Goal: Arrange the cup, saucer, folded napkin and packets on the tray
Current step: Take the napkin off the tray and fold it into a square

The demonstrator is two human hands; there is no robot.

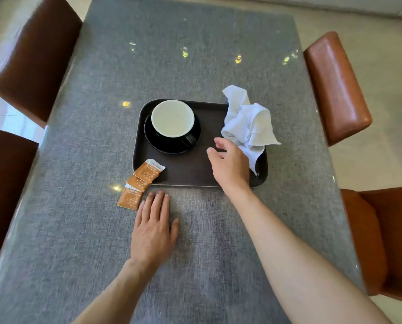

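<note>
A dark brown tray (188,167) lies on the grey table. At its back left a black cup (173,119) with a pale inside stands on a black saucer (153,140). A crumpled white napkin (247,120) lies over the tray's right edge. Three orange packets (139,183) overlap in a row across the tray's front left corner, the nearest one on the table. My right hand (230,167) hovers over the tray's right part with fingers apart, just left of the napkin, holding nothing. My left hand (154,228) rests flat on the table in front of the tray, fingertips beside the nearest packet.
The table has a grey cloth (195,54) under a glossy top. Brown leather chairs stand at the left (34,57) and at the right (335,90), with another orange chair (382,242) at the near right.
</note>
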